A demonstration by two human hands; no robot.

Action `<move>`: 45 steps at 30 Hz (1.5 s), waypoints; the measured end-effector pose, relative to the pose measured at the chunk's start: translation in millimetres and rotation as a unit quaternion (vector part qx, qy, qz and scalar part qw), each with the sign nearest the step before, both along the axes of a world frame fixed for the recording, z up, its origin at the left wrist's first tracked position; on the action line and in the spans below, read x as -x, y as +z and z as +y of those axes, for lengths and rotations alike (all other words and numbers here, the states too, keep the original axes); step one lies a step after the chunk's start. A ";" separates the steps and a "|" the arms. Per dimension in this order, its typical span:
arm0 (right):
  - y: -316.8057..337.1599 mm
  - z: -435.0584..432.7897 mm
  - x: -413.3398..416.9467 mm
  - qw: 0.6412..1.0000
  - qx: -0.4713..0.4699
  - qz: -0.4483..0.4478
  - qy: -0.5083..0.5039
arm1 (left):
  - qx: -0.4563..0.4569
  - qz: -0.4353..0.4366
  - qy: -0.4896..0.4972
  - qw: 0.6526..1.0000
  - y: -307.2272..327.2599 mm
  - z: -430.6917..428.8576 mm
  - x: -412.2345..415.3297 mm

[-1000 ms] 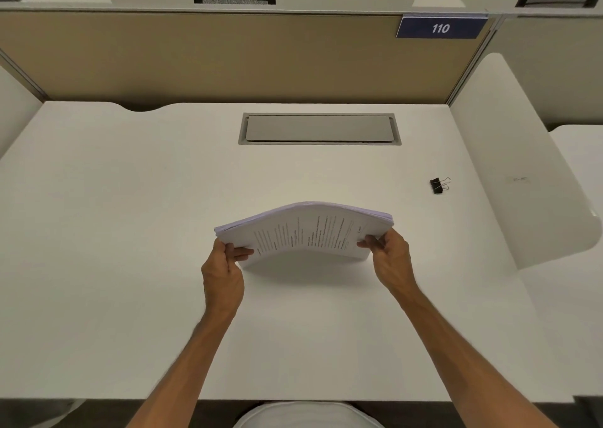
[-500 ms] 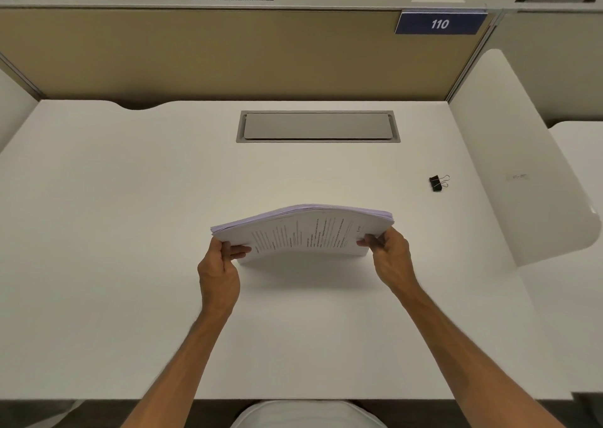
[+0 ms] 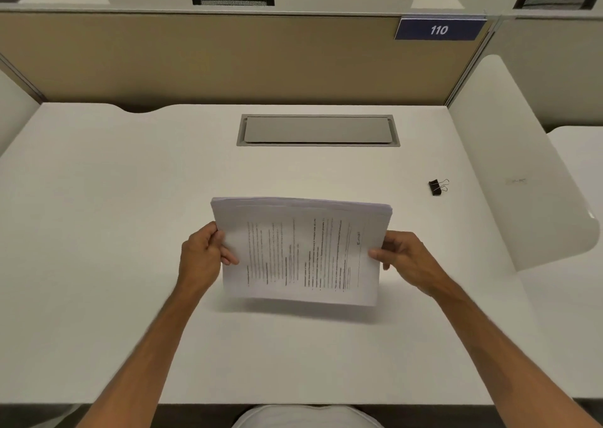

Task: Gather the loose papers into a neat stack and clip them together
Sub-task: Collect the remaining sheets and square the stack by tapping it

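Note:
A stack of printed papers (image 3: pixel 301 251) stands tilted on its lower long edge over the middle of the white desk (image 3: pixel 130 231), its printed face toward me. My left hand (image 3: pixel 204 256) grips the stack's left edge, thumb on the front. My right hand (image 3: pixel 401 258) grips the right edge the same way. A small black binder clip (image 3: pixel 435 187) lies on the desk to the right, beyond the stack and apart from both hands.
A grey cable hatch (image 3: pixel 318 130) is set in the desk behind the papers. A tan partition (image 3: pixel 195 58) with a blue "110" sign (image 3: pixel 439 30) closes the back. A white side panel (image 3: pixel 522 173) bounds the right.
The stack, held bowed and nearly flat before, has been tipped up toward me so its printed face shows more fully. Both hands kept their grip on the side edges.

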State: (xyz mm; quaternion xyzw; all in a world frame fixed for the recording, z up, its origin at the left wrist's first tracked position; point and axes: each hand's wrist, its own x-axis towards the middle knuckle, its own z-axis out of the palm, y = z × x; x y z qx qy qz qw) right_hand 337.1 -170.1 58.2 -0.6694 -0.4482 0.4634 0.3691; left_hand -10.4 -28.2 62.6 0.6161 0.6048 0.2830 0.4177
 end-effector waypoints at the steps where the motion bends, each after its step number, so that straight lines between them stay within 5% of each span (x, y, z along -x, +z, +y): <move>1: 2.9 -1.7 -2.0 1.000 0.008 0.013 0.010 | 0.004 0.016 -0.002 1.000 3.3 1.0 -0.1; 3: 10.1 -2.7 -7.0 1.000 0.006 0.016 -0.009 | 0.006 0.049 -0.006 0.999 11.4 2.9 -1.4; 8: 44.4 16.1 -5.5 0.964 -0.111 -0.230 -0.077 | -0.039 0.194 -0.082 0.977 35.0 7.7 -10.1; 15: 70.1 68.5 40.9 0.957 -0.035 -0.221 0.185 | -0.101 0.280 -0.188 0.936 66.5 10.1 -39.7; 25: 63.1 77.9 44.1 0.977 -0.056 -0.128 0.163 | -0.149 0.316 -0.234 0.907 98.5 17.2 -64.7; 32: 53.1 60.6 23.6 0.994 -0.067 -0.027 0.085 | -0.175 0.179 -0.112 0.962 84.9 29.0 -68.3; 35: 51.8 46.1 8.7 0.995 -0.071 0.043 0.054 | -0.041 0.027 -0.042 0.998 66.8 27.2 -62.0; 39: 47.4 26.6 -4.9 0.991 -0.074 0.110 0.014 | 0.191 -0.250 -0.050 0.948 39.5 16.1 -55.7; 45: 36.1 3.8 -16.9 0.986 -0.060 0.147 -0.046 | 0.171 -0.278 -0.033 0.945 23.7 3.6 -70.6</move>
